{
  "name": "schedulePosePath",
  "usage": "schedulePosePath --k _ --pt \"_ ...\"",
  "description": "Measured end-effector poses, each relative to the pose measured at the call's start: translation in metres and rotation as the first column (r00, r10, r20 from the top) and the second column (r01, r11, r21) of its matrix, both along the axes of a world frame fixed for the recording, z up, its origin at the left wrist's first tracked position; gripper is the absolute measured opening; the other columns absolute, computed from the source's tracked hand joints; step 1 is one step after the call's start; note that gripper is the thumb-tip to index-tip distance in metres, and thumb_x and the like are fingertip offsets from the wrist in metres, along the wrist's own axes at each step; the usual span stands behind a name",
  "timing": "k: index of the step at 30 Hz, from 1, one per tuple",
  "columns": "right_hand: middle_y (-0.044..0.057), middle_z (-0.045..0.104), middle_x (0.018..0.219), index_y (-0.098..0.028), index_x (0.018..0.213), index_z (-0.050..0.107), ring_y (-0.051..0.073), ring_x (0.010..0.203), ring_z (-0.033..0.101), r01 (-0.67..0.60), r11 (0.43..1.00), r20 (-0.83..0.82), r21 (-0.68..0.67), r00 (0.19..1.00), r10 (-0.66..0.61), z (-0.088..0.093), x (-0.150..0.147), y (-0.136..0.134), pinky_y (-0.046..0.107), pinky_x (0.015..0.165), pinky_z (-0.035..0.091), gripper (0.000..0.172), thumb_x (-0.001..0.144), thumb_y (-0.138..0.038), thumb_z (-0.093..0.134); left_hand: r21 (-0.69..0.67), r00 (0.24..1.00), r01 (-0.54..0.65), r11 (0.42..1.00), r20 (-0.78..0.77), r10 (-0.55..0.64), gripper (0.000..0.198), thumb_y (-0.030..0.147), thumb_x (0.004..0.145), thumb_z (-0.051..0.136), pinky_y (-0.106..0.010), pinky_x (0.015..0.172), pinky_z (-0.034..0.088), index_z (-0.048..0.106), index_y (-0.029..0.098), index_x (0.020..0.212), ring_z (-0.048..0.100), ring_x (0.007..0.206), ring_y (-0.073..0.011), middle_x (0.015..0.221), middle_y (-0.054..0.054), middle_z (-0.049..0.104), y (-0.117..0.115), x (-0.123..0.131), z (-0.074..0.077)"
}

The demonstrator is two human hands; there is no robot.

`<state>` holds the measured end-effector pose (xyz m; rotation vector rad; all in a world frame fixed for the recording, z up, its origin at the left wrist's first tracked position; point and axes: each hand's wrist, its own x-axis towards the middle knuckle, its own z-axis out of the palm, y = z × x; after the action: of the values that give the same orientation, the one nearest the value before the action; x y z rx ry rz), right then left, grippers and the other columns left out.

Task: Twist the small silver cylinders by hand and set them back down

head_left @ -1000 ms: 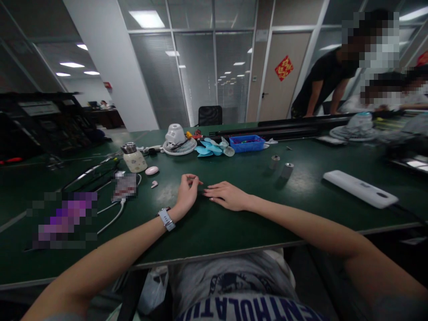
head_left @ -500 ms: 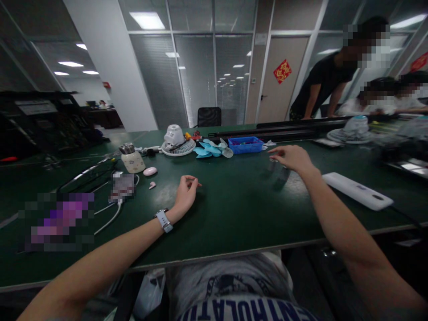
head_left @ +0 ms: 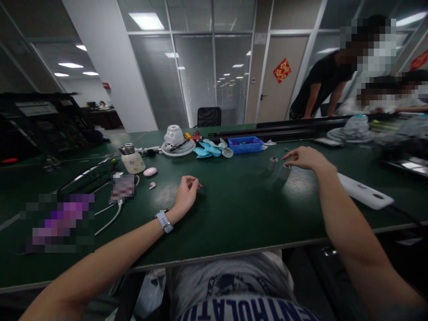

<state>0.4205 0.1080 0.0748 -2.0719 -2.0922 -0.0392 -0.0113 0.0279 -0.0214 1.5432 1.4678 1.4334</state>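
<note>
On the green table rests my left hand (head_left: 187,192), its fingers curled in and their tips close together; whatever may be inside them is hidden. My right hand (head_left: 306,158) hovers farther right with thumb and forefinger apart, and no held thing shows between them. Directly beneath its fingertips stands a small grey metal cylinder (head_left: 285,172); I cannot tell whether they touch. Another grey cylinder (head_left: 273,164) stands upright just left of it, with a small dark piece on its top.
A white power strip (head_left: 363,192) lies by my right forearm. Farther back are a blue tray (head_left: 245,145), light-blue fan blades (head_left: 210,149) and a white fan (head_left: 174,137). At left: a bottle (head_left: 132,161), a pink case (head_left: 150,171), an earbud (head_left: 152,185) and cables. Other people are back right.
My right hand has moved right, from over the left cylinder to over the right one. Both cylinders now show more fully. The left hand stays put.
</note>
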Motion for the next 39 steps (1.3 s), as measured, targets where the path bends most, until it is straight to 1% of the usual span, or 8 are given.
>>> schedulePosePath --k 10,15,23,25,27,31,36,39 --pt "0.0 0.075 0.09 -0.031 0.106 0.074 0.024 0.092 0.068 0.022 0.999 0.006 -0.049 1.0 -0.022 -0.001 0.001 0.001 0.03 0.075 0.052 0.034 0.073 -0.042 0.07 0.003 1.0 0.023 1.0 0.021 -0.023 0.024 0.039 0.084 0.054 -0.032 0.071 0.048 0.046 0.02 0.096 0.065 0.071 -0.0169 0.079 -0.002 0.067 0.001 -0.001 -0.002" --pt "0.006 0.074 0.099 -0.029 0.116 0.071 0.028 0.093 0.068 -0.01 0.998 0.05 -0.057 0.999 0.013 -0.01 -0.002 0.006 0.034 0.076 0.053 0.06 0.062 -0.056 0.076 -0.005 0.999 0.034 0.999 0.015 -0.034 0.023 0.038 0.085 0.054 -0.03 0.068 0.048 0.046 0.02 0.096 0.064 0.069 -0.0158 0.079 -0.002 0.066 0.001 0.0 -0.001" --pt "0.005 0.074 0.101 -0.024 0.131 0.06 0.026 0.098 0.068 -0.059 0.996 0.018 -0.059 0.998 0.061 -0.026 0.001 0.023 0.033 0.086 0.053 0.082 0.052 -0.024 0.083 0.002 0.999 0.046 0.999 0.017 -0.046 0.021 0.036 0.083 0.055 -0.029 0.065 0.048 0.047 0.02 0.093 0.063 0.065 -0.0149 0.077 -0.001 0.066 0.0 0.001 0.0" --pt "0.006 0.073 0.103 -0.022 0.137 0.053 0.027 0.099 0.067 -0.113 0.992 -0.027 -0.046 0.993 0.112 -0.028 0.003 0.024 0.035 0.088 0.052 0.088 0.054 -0.027 0.082 0.004 0.999 0.051 0.999 0.011 -0.051 0.02 0.036 0.083 0.055 -0.029 0.065 0.048 0.047 0.02 0.093 0.063 0.065 -0.015 0.077 -0.001 0.066 -0.001 0.001 0.0" --pt "0.009 0.071 0.11 -0.02 0.141 0.049 0.028 0.102 0.066 -0.132 0.991 -0.053 -0.017 0.99 0.131 -0.03 0.001 0.025 0.037 0.09 0.051 0.091 0.057 -0.041 0.081 0.005 0.998 0.056 0.998 0.015 -0.056 0.02 0.036 0.084 0.055 -0.029 0.065 0.048 0.047 0.02 0.093 0.063 0.065 -0.0149 0.076 -0.001 0.066 -0.001 0.002 0.0" --pt "0.011 0.067 0.118 -0.021 0.136 0.054 0.031 0.109 0.062 -0.001 0.999 -0.009 0.045 1.0 0.002 -0.037 -0.015 0.027 0.041 0.09 0.049 0.088 0.064 -0.07 0.065 -0.004 0.998 0.065 0.998 0.013 -0.065 0.021 0.037 0.084 0.055 -0.029 0.065 0.047 0.047 0.02 0.094 0.062 0.065 -0.0146 0.077 0.0 0.065 0.0 0.001 0.0" --pt "0.008 0.07 0.114 -0.026 0.122 0.066 0.031 0.107 0.063 0.185 0.982 -0.063 0.032 0.981 -0.182 -0.044 -0.027 0.037 0.042 0.09 0.048 0.063 0.07 -0.062 0.064 -0.011 0.997 0.073 0.997 0.002 -0.073 0.021 0.037 0.085 0.054 -0.029 0.065 0.047 0.046 0.021 0.095 0.062 0.065 -0.0145 0.078 -0.001 0.065 0.0 0.0 -0.002" --pt "0.006 0.07 0.113 -0.029 0.116 0.07 0.03 0.108 0.062 0.233 0.972 -0.132 0.038 0.965 -0.226 -0.047 -0.024 0.043 0.043 0.092 0.046 0.059 0.067 -0.062 0.067 -0.009 0.997 0.077 0.997 0.002 -0.077 0.021 0.038 0.085 0.054 -0.029 0.065 0.048 0.046 0.021 0.095 0.063 0.065 -0.0146 0.078 -0.001 0.065 0.0 0.0 -0.002"
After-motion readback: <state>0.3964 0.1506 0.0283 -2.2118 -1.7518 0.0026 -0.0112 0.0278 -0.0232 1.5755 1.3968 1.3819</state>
